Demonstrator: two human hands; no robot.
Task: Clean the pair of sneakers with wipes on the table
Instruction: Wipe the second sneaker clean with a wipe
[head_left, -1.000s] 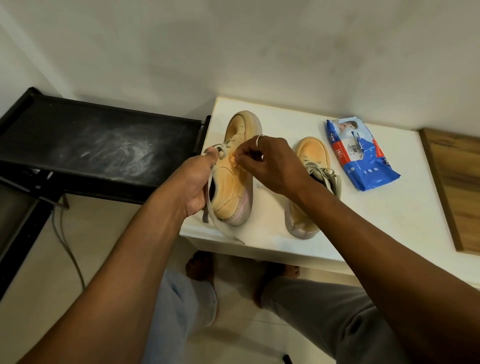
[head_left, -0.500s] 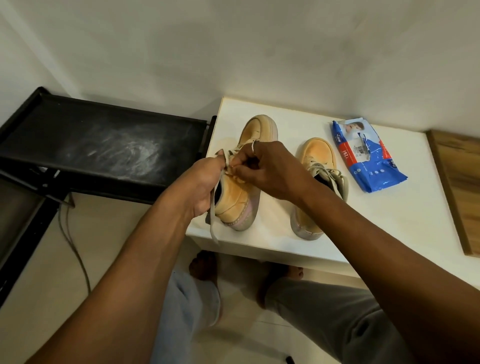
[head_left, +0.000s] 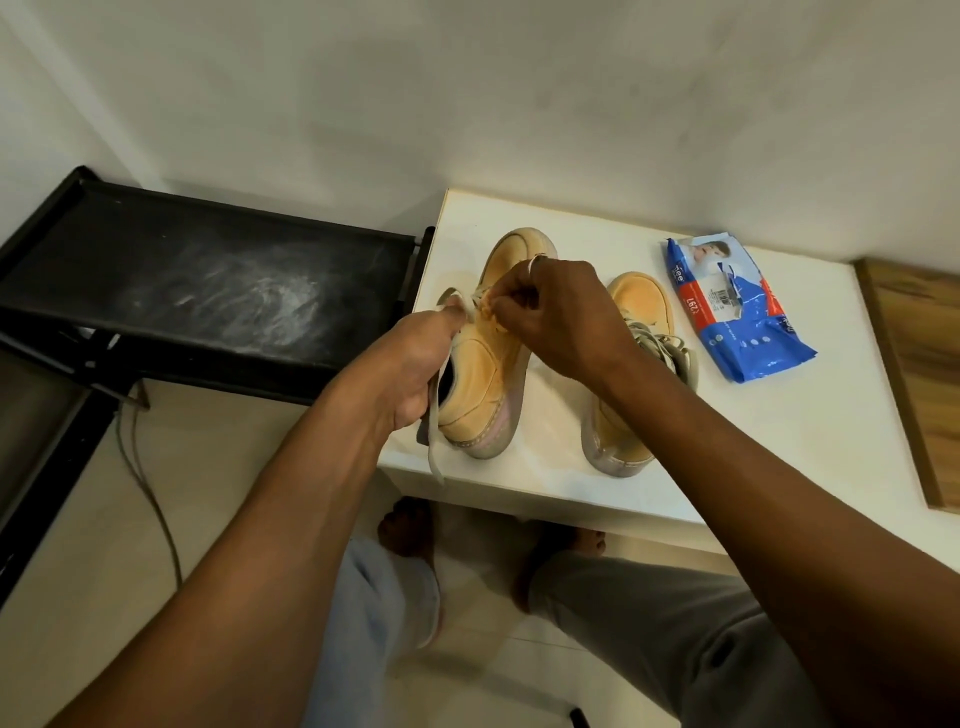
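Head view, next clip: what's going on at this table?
A person is working the lace of the sneaker at the edge of the table. The left hand grips its loose part, and the right hand pinches it at the eyelets. The second sneaker and the wipes pack lie alongside, untouched. No wipe is out yet.

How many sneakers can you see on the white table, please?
2. The left sneaker sits near the left edge of the table, its laces held by the left hand and right hand. The right sneaker stands beside it, toward the wipes pack. No others show.
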